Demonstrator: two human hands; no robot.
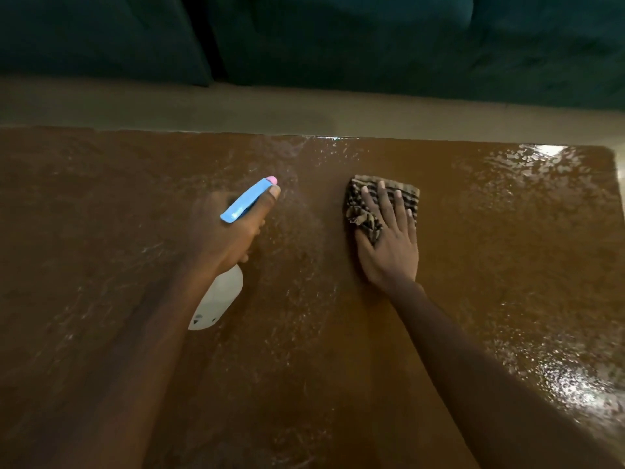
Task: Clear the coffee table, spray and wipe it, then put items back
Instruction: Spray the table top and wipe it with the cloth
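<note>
The brown coffee table fills most of the view, and its top glistens with wet droplets. My left hand grips a spray bottle with a white body and a blue head tipped in pink, held above the table's middle with its nozzle pointing toward the far edge. A faint mist hangs just right of the nozzle. My right hand lies flat, fingers spread, pressing a striped brown-and-cream cloth onto the table to the right of the bottle.
Beyond the table's far edge runs a strip of beige floor. A dark teal sofa stands behind it. The table's right corner shows at the upper right.
</note>
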